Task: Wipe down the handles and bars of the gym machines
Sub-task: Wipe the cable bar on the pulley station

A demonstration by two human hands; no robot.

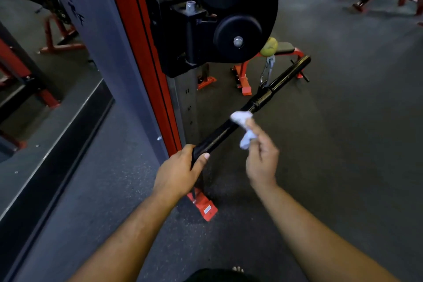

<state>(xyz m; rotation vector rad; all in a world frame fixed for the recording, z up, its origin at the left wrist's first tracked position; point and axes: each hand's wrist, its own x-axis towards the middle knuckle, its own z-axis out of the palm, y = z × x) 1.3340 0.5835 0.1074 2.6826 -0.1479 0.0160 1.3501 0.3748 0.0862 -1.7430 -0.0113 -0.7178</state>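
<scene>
The left hand (177, 173) grips the near end of the black bar (249, 106), fingers curled over the top and thumb wrapped along the right side of the grip. The right hand (261, 159) pinches a crumpled white cloth (243, 128) between thumb and fingertips; the upper part of the cloth lies against the bar near its middle, just below a collar on the shaft. The bar runs diagonally from the left hand up and to the right, off the floor. A silver carabiner (266, 72) clips to the bar near its centre and hangs below a yellow-green ball stopper (269, 46). Above the stopper sits a black pulley assembly (233, 7) mounted on the red and grey upright (146, 57) of the cable machine. A red base foot (204, 206) of the upright rests on the dark rubber floor (343, 144) below the left hand. A red-framed bench (283, 49) stands beyond the bar. A mirror (34, 52) lines the wall at left.
</scene>
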